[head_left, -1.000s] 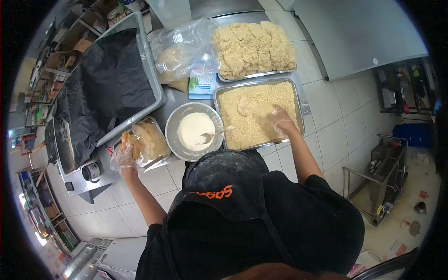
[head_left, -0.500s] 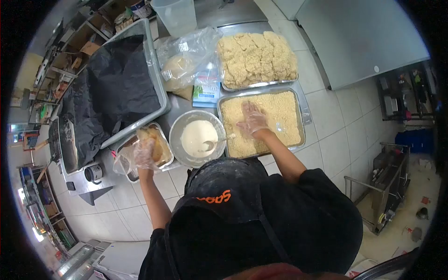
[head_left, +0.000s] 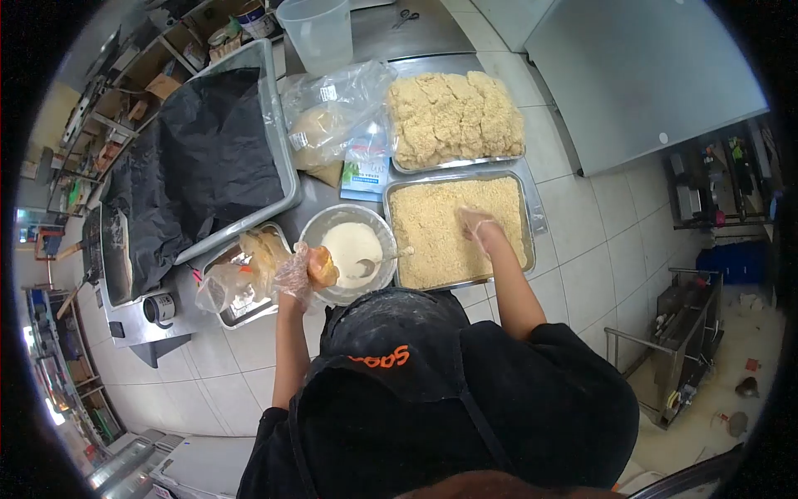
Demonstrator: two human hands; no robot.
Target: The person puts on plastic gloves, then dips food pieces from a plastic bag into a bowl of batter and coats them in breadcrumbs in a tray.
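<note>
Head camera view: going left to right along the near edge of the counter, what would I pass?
Small metal tray of raw pieces → gloved left hand holding a piece → batter bowl with spoon → crumb tray → gloved right hand in the crumbs.

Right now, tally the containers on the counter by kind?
Metal trays: 3 (breaded cutlets, crumbs, raw pieces)
Metal bowl with batter: 1
Grey bin: 1
Clear plastic tub: 1
Total: 6
</note>
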